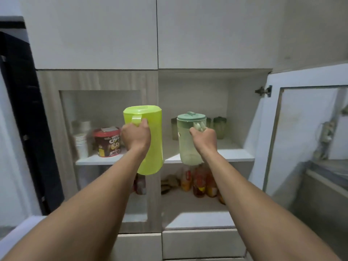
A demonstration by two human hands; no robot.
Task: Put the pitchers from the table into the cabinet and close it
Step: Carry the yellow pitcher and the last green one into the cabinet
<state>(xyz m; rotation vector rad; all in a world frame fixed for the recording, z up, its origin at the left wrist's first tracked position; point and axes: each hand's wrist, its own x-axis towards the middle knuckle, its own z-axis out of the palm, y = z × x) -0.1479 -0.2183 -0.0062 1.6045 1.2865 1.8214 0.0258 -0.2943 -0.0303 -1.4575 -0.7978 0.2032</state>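
Observation:
My left hand point(136, 136) grips the handle of a lime-green pitcher point(153, 146), held up in the air in front of the post between the two cabinet sections. A pale green pitcher with a teal lid point(188, 146) hangs from my right hand point(204, 137), which is closed round its handle, just in front of the upper shelf point(237, 155) of the right section. That section's door point(305, 129) stands swung out to the right. The left section has its glass door point(99, 147) closed.
Green tumblers point(219, 127) stand at the back of the open upper shelf. Bottles point(199, 182) fill the shelf below. Behind the left glass are paper cups point(81, 145) and a red cereal tub point(107, 141). Drawers point(201, 243) lie beneath, and a counter point(325, 178) at right.

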